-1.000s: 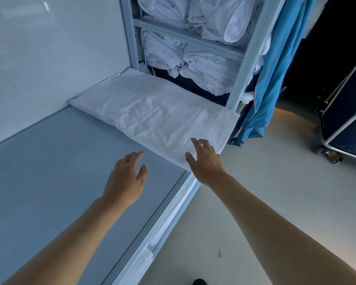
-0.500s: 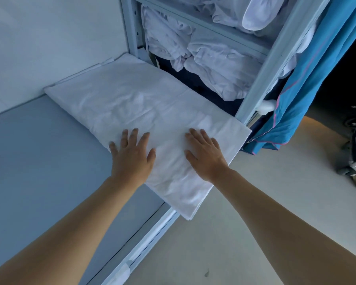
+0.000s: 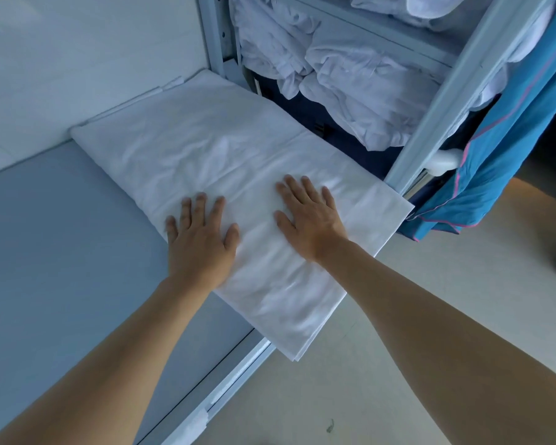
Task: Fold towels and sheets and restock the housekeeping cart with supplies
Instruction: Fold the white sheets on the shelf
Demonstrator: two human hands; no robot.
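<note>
A folded white sheet (image 3: 225,155) lies flat on the pale blue table (image 3: 55,239), its near end hanging over the table's front edge. My left hand (image 3: 203,239) presses flat on the sheet's left side with fingers straight and spread. My right hand (image 3: 308,220) presses flat on the sheet a little to the right, fingers straight too. Neither hand grips the cloth.
A grey metal rack (image 3: 443,101) stands behind the table, its shelves stuffed with crumpled white linen (image 3: 366,88). A blue garment (image 3: 507,162) hangs off the rack's right side. A white wall (image 3: 77,59) borders the table at the back left. Pale floor (image 3: 398,332) lies to the right.
My left hand came forward from the bare table onto the sheet. Both hands now lie flat on it, and the sheet's near end has slid farther over the table edge.
</note>
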